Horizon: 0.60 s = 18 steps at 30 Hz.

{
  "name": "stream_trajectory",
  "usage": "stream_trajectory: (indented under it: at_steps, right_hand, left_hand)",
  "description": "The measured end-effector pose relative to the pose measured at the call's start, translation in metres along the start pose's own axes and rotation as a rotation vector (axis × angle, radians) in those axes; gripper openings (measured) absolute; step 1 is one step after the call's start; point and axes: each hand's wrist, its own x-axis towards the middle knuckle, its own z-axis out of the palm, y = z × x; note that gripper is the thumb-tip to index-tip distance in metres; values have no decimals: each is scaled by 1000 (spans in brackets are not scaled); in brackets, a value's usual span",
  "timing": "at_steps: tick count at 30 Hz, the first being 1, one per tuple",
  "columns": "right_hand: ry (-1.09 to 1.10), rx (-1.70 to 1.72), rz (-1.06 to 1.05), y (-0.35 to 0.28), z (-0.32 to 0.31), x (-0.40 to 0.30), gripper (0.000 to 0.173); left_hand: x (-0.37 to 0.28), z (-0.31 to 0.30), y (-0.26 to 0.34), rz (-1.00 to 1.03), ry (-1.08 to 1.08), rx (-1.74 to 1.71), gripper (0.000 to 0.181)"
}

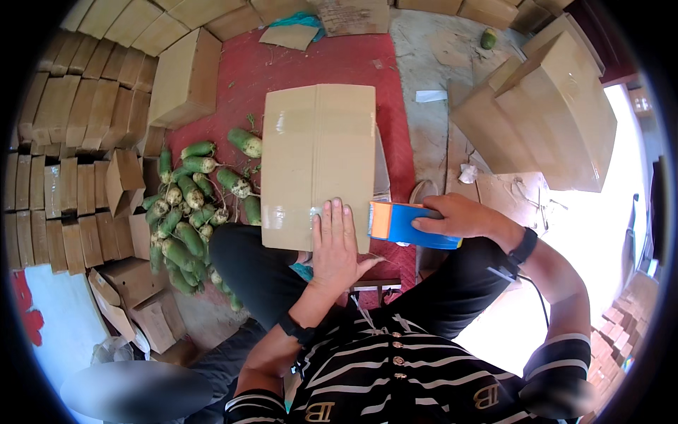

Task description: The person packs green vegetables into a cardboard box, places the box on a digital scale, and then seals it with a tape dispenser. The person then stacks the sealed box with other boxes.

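A closed cardboard box sits before me on a red mat, with a centre seam running lengthwise and shiny clear tape patches on its top. My left hand lies flat on the near end of the box top, fingers together and thumb spread to the side, gripping nothing. My right hand is closed around a blue and orange tape dispenser. The dispenser's orange, toothed end is at the box's right edge near the near corner; whether it touches the box I cannot tell.
A pile of green radishes lies left of the box on the red mat. Stacked cardboard boxes line the left side. A large open carton stands at the right. Another person's dark-clothed leg shows at the lower left.
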Motion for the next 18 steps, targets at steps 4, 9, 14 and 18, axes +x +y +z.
stream_trajectory:
  at_steps: [4, 9, 14, 18]
  right_hand:
    - [2, 1, -46, 13, 3, 6, 61]
    - [-17, 72, -46, 25, -2, -9, 62]
    - [-101, 49, 54, 64, -22, -30, 69]
    - [-88, 10, 125, 101, -36, -42, 70]
  left_hand:
    - [13, 11, 5, -9, 21, 52, 99]
    - [9, 18, 4, -25, 21, 50, 89]
    - [10, 21, 2, 1, 73, 71, 90]
    - [10, 20, 4, -7, 65, 75, 90]
